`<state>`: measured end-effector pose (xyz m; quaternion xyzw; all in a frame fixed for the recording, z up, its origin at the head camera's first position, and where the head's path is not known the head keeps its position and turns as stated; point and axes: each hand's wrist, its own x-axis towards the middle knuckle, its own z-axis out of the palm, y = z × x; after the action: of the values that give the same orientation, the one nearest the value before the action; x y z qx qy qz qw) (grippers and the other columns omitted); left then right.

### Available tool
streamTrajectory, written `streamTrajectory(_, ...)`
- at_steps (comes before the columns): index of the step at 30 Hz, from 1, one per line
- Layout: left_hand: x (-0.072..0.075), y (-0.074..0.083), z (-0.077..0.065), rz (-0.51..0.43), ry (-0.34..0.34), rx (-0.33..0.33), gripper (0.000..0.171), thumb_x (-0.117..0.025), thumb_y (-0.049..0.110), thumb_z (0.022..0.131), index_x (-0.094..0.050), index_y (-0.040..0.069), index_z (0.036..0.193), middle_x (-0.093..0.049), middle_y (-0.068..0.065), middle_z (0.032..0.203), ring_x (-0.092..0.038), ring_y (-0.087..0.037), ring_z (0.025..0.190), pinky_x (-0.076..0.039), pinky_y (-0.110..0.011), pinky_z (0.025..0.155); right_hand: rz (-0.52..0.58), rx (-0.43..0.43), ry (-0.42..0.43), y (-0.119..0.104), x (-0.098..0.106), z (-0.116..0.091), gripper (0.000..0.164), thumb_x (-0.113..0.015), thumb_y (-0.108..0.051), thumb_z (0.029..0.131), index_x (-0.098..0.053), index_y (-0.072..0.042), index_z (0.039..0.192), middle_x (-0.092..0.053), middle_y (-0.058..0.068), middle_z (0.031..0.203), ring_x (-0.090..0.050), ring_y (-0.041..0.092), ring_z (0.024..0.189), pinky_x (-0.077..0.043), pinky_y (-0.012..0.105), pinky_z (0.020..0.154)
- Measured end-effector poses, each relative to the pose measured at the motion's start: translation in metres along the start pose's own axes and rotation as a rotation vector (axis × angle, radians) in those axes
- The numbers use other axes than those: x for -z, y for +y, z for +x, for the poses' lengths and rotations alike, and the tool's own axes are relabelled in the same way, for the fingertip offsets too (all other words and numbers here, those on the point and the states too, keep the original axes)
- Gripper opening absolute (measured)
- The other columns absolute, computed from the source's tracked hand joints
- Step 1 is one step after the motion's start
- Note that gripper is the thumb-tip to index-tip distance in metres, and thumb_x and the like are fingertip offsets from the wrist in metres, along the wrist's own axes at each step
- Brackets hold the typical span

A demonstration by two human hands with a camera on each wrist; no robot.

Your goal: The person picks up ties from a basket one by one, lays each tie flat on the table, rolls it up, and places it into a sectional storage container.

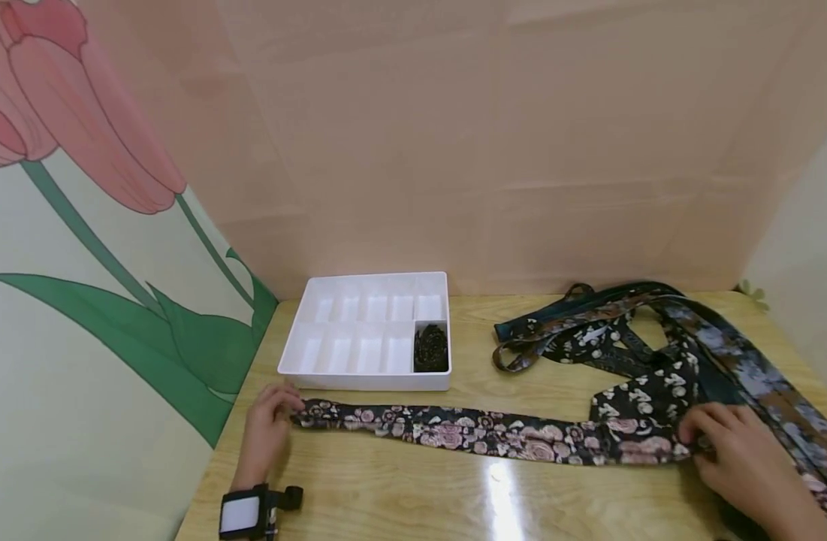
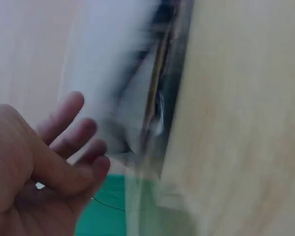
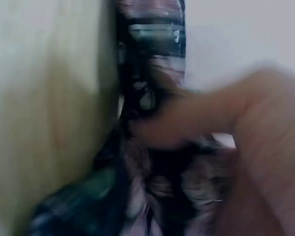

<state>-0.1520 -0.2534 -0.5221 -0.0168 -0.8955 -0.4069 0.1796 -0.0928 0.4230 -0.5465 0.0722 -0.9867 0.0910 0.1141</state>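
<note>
Rose-print necktie (image 1: pixel 447 432) spans worktop (image 1: pixel 399 496), nearside of tray (image 1: pixel 366 382)'s front edge | my left hand (image 1: pixel 267 427), right hand (image 1: pixel 737 451) pinch its ends | risk: I tug, overlapping tie pile (image 1: pixel 673 379) snags, drags along

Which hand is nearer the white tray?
Left. The left hand is just off the near left corner of the tray; the right hand is well right of it, on the floral tie.
</note>
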Motion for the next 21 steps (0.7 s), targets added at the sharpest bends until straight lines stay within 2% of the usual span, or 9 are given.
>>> streamTrajectory(2, 0.000, -0.002, -0.001, 0.052, -0.039, 0.028, 0.042, -0.050, -0.026, 0.090, -0.075, 0.008, 0.084, -0.073, -0.013, 0.105, -0.068, -0.026, 0.105, -0.053, -0.019, 0.089, 0.036, -0.069, -0.191, 0.003, -0.006, -0.004, 0.027, -0.085, -0.011, 0.073, -0.063, -0.020, 0.086, -0.064, 0.024, 0.116, -0.049, 0.051, 0.106, -0.040, 0.070, 0.090)
streamTrajectory(4, 0.000, -0.002, -0.001, 0.089, -0.070, 0.069, 0.030, -0.055, -0.017, 0.096, -0.076, 0.004, 0.095, -0.072, -0.015, 0.106, -0.068, -0.027, 0.103, -0.057, -0.031, 0.090, 0.072, -0.128, -0.293, 0.006, -0.009, -0.007, 0.018, -0.084, -0.026, 0.084, -0.066, -0.022, 0.087, -0.065, 0.024, 0.118, -0.051, 0.052, 0.108, -0.039, 0.072, 0.091)
streamTrajectory(5, 0.000, -0.002, -0.001, 0.115, -0.081, 0.090, 0.023, -0.057, -0.011, 0.099, -0.075, 0.003, 0.101, -0.071, -0.016, 0.107, -0.068, -0.027, 0.101, -0.058, -0.037, 0.088, 0.090, -0.146, -0.309, 0.007, -0.009, -0.008, 0.018, -0.082, -0.032, 0.089, -0.068, -0.022, 0.088, -0.066, 0.022, 0.114, -0.054, 0.049, 0.103, -0.040, 0.070, 0.088)
streamTrajectory(7, 0.001, 0.000, 0.000, 0.208, -0.123, 0.133, 0.015, -0.064, 0.004, 0.103, -0.074, 0.001, 0.113, -0.068, -0.016, 0.107, -0.065, -0.028, 0.096, -0.056, -0.043, 0.084, 0.105, -0.161, -0.288, 0.008, -0.008, -0.009, 0.023, -0.082, -0.038, 0.091, -0.070, -0.019, 0.088, -0.069, 0.016, 0.102, -0.058, 0.041, 0.092, -0.043, 0.064, 0.083)
streamTrajectory(9, 0.002, 0.002, 0.000, 0.292, -0.190, 0.171, 0.024, -0.071, 0.016, 0.102, -0.073, 0.000, 0.119, -0.065, -0.015, 0.104, -0.062, -0.026, 0.090, -0.053, -0.042, 0.078, 0.089, -0.164, -0.254, 0.009, -0.005, -0.008, 0.031, -0.085, -0.041, 0.088, -0.071, -0.013, 0.092, -0.070, 0.010, 0.093, -0.061, 0.033, 0.082, -0.043, 0.061, 0.081)
streamTrajectory(11, 0.002, 0.004, -0.001, 0.332, -0.254, 0.208, 0.028, -0.074, 0.022, 0.100, -0.074, 0.001, 0.118, -0.062, -0.013, 0.098, -0.056, -0.023, 0.084, -0.047, -0.038, 0.071, 0.061, -0.160, -0.244, 0.010, -0.003, -0.007, 0.035, -0.089, -0.039, 0.083, -0.071, -0.010, 0.094, -0.068, 0.004, 0.086, -0.058, 0.025, 0.075, -0.044, 0.059, 0.077)
streamTrajectory(13, 0.002, 0.006, -0.001, 0.315, -0.289, 0.232, 0.024, -0.076, 0.019, 0.098, -0.073, 0.001, 0.113, -0.058, -0.010, 0.094, -0.052, -0.021, 0.081, -0.042, -0.034, 0.068, 0.057, -0.168, -0.248, 0.010, -0.001, -0.007, 0.034, -0.090, -0.035, 0.082, -0.070, -0.010, 0.094, -0.066, 0.003, 0.086, -0.056, 0.023, 0.075, -0.042, 0.058, 0.080)
streamTrajectory(17, 0.003, 0.007, -0.002, 0.181, -0.252, 0.246, 0.017, -0.076, 0.004, 0.095, -0.071, 0.002, 0.110, -0.055, -0.010, 0.094, -0.050, -0.021, 0.085, -0.042, -0.032, 0.072, 0.116, -0.173, -0.253, 0.013, 0.002, -0.010, 0.021, -0.085, -0.024, 0.088, -0.068, -0.013, 0.087, -0.062, -0.003, 0.074, -0.050, 0.016, 0.064, -0.043, 0.043, 0.064)
streamTrajectory(21, 0.006, 0.006, -0.001, 0.127, -0.277, 0.279, 0.027, -0.075, 0.001, 0.094, -0.069, 0.001, 0.120, -0.066, -0.016, 0.109, -0.057, -0.023, 0.093, -0.048, -0.034, 0.078, 0.091, -0.213, -0.341, 0.014, 0.003, -0.016, 0.033, -0.089, -0.037, 0.082, -0.069, -0.012, 0.088, -0.063, 0.002, 0.079, -0.055, 0.025, 0.070, -0.048, 0.054, 0.071)
